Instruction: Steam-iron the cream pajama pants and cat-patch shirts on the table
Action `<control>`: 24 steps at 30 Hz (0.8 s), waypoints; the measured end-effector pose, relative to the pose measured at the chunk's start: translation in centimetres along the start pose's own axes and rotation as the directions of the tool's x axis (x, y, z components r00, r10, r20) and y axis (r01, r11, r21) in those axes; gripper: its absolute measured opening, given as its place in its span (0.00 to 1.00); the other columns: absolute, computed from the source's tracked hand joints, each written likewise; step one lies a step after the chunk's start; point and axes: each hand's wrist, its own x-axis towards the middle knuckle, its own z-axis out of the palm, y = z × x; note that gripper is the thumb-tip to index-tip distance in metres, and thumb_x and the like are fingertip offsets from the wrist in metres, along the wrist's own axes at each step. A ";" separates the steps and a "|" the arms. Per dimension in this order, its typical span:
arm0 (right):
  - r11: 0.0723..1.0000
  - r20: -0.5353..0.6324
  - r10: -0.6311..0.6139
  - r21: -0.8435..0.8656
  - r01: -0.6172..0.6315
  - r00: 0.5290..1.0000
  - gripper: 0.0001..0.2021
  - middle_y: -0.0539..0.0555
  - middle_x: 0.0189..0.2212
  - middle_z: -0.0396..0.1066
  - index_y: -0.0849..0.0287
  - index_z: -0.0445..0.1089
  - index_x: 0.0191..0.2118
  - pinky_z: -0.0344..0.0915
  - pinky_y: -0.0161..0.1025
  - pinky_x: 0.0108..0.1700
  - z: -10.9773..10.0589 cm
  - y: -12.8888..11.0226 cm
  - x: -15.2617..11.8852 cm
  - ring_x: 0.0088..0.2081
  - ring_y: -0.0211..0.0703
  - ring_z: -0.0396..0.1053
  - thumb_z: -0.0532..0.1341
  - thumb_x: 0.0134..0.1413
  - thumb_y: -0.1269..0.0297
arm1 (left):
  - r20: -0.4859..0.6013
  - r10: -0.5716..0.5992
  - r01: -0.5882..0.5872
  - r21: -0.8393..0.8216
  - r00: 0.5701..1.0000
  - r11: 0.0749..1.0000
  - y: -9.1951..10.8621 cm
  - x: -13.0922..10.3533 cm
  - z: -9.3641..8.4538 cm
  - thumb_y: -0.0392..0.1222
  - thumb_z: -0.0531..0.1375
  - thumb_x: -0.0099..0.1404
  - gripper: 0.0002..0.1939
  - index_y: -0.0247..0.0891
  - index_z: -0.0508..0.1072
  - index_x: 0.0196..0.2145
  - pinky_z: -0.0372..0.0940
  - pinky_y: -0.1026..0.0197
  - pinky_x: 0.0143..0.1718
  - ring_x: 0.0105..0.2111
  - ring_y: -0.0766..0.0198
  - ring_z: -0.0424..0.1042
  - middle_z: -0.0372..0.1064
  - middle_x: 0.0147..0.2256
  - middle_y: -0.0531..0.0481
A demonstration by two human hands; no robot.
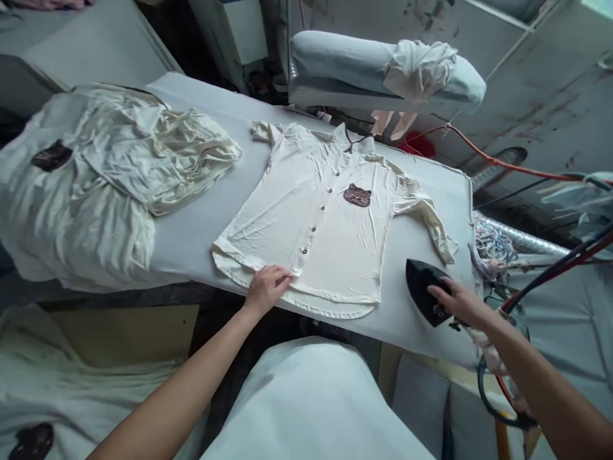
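A cream button-front shirt (pixel 335 223) lies spread out on the padded white ironing table (pixel 186 239), its collar toward the far edge and a dark cat-face patch (pixel 357 195) on the chest. My left hand (pixel 268 286) pinches the front hem beside the button placket, at the near edge. My right hand (pixel 457 299) is closed round the handle of a black iron (pixel 428 291), which rests on the table to the right of the shirt, below its sleeve. The iron's handle is mostly hidden by my fingers.
A heap of cream garments (pixel 119 166) covers the table's left end. Behind the table is a padded sleeve board (pixel 345 67) with a crumpled cloth (pixel 421 67). An orange hose (pixel 512 167) and dark cables cross the right side. More cloth (pixel 86 396) lies at lower left.
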 end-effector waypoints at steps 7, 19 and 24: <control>0.911 0.302 -0.254 -0.245 0.333 0.919 0.25 0.56 0.33 0.75 0.56 0.71 0.38 0.59 0.37 0.32 7.0 -19.0 -2.3 0.33 0.46 0.72 0.51 0.63 0.38 | 0.157 -0.281 0.322 -0.438 0.947 0.839 -1.6 1.5 -0.8 0.62 0.59 0.60 0.24 0.40 0.81 0.39 0.68 0.57 0.45 0.43 0.53 0.76 0.80 0.41 0.47; 0.946 0.299 -0.133 -0.245 0.211 0.945 0.21 0.55 0.29 0.76 0.54 0.73 0.33 0.59 0.39 0.30 10.7 -16.1 -3.8 0.30 0.49 0.73 0.59 0.56 0.40 | 0.131 -0.028 0.020 0.065 0.991 0.998 -0.2 -0.9 0.0 0.47 0.63 0.65 0.08 0.49 0.84 0.37 0.63 0.55 0.51 0.42 0.59 0.72 0.73 0.38 0.49; 0.988 0.220 0.020 -0.156 0.015 0.975 0.24 0.54 0.24 0.74 0.53 0.71 0.29 0.60 0.40 0.27 8.1 -7.9 -3.6 0.26 0.49 0.72 0.55 0.57 0.36 | 0.150 0.018 -0.020 0.016 0.989 1.000 -0.9 -1.8 -0.7 0.44 0.62 0.66 0.08 0.49 0.83 0.39 0.64 0.59 0.47 0.40 0.61 0.73 0.74 0.38 0.51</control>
